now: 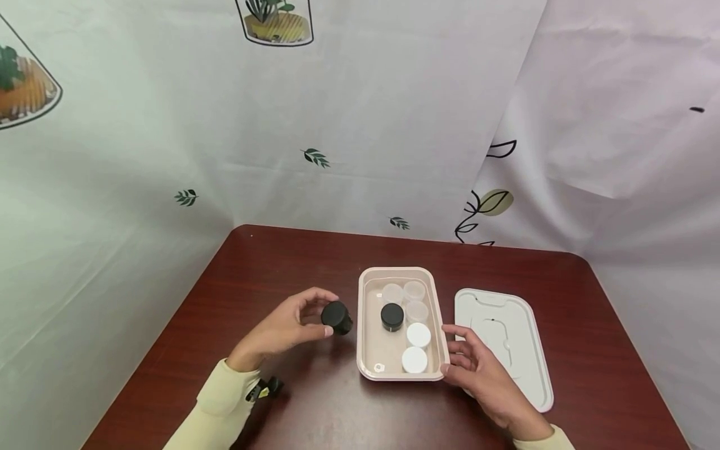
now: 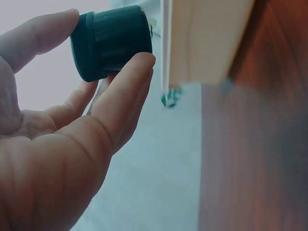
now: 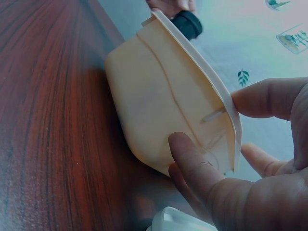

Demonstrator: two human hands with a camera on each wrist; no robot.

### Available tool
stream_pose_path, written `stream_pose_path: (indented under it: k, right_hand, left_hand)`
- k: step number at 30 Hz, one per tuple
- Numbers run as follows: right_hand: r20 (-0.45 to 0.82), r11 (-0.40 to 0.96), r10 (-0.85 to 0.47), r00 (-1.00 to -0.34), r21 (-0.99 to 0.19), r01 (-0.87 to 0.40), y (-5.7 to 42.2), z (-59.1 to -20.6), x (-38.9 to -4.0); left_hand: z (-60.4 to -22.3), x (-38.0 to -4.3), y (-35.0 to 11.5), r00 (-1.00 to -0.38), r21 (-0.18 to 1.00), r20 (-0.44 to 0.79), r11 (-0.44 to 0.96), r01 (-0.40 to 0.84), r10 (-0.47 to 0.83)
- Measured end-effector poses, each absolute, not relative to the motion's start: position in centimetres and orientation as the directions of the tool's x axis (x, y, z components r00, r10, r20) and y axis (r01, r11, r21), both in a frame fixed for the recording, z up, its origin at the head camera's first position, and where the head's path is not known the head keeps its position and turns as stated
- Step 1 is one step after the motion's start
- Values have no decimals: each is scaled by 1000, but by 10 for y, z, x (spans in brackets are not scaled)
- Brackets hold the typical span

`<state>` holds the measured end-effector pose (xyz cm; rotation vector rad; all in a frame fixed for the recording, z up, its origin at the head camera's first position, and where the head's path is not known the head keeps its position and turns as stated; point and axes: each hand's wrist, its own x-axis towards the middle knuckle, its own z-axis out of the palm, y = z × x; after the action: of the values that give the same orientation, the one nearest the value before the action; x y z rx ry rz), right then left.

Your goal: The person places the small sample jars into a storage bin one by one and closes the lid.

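Note:
My left hand (image 1: pixel 292 324) pinches a small black lidded jar (image 1: pixel 335 316) between thumb and fingertips, just left of a beige plastic box (image 1: pixel 368 350). In the left wrist view the black jar (image 2: pixel 120 38) is raised, lying sideways to the camera. At the box's right side is my right hand (image 1: pixel 478 369), its fingers spread along the rim and outer wall. In the right wrist view fingertips (image 3: pixel 180 144) lie against the wall of the box (image 3: pixel 144 91). Inside stand another black jar (image 1: pixel 392 317), two white-lidded jars (image 1: pixel 419 335) and several translucent ones (image 1: pixel 417 311).
A white lid (image 1: pixel 525 337) lies flat to the right of the box, partly under the right hand in the head view. Everything stands on a dark reddish-brown table (image 1: pixel 298 256). A white printed curtain (image 1: pixel 365 125) hangs behind it and on both sides.

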<state>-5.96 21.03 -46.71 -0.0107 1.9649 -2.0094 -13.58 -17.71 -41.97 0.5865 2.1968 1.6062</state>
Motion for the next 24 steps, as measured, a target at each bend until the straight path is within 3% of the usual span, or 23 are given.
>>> stream_pose_path:
  k: [12,24]
  right_hand:
    - [-217,6,-250,-944,-975,223,212,-470,-61]
    - [-223,6,-245,-943,-973,229,213,-470,-62]
  left_hand:
    - [-410,-149,-118,-784,907,-42,353,230,619]
    - [-409,-158,-79,-735,768,-101,522,371,670]
